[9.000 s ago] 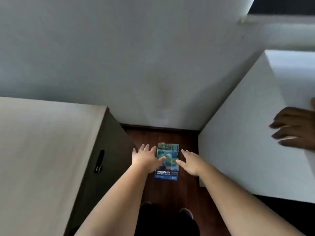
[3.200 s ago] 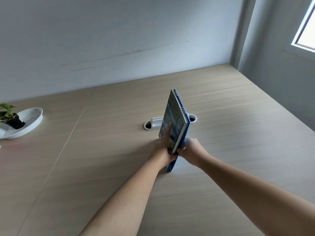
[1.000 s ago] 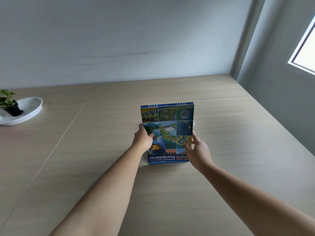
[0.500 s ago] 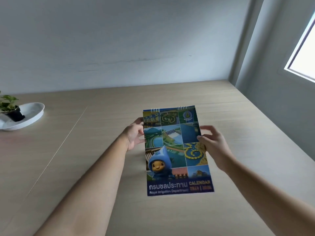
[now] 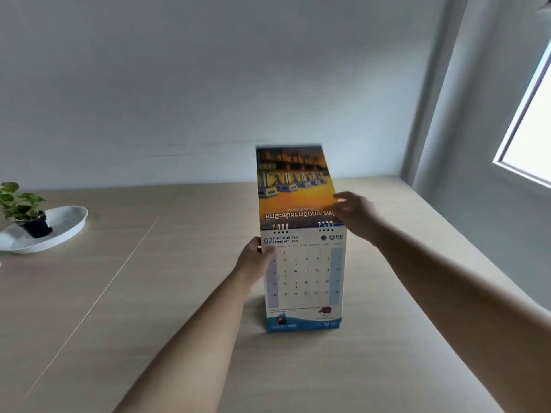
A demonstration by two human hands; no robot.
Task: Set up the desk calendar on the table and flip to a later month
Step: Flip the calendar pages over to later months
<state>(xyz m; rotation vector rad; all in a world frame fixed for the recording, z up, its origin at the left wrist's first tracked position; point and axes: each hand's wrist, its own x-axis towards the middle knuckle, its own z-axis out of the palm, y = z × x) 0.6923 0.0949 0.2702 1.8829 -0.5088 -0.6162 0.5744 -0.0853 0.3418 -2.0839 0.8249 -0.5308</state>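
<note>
Standing near the middle of the counter point(image 5: 149, 338), the desk calendar point(image 5: 305, 278) rests on its blue base and shows the February page to us. Above the wire rings point(image 5: 302, 227), one flipped page point(image 5: 293, 186) with an orange photo stands almost upright and upside down, so we judge that the flip is only half done.

Our left hand point(image 5: 255, 260) holds the left edge of the calendar just under the rings, with the thumb on the front of the February page; the other fingers are hidden behind. Our right hand point(image 5: 353, 214) is at the right edge of the raised page, close to the rings. It is blurred, so we cannot tell if it pinches the sheet or only pushes it with loose fingers.

What can go wrong from here? If we let the page go now, it may fall forward again and cover February, because it has not passed over the rings yet. If the right hand pushes too hard, the page may tear at the punched holes, or the whole stand may tip backward or slide, since only the left hand keeps it steady.

Well apart at the far left, a small potted plant point(image 5: 22, 208) sits in a white dish point(image 5: 64, 226), and we think it is in no danger.
</note>
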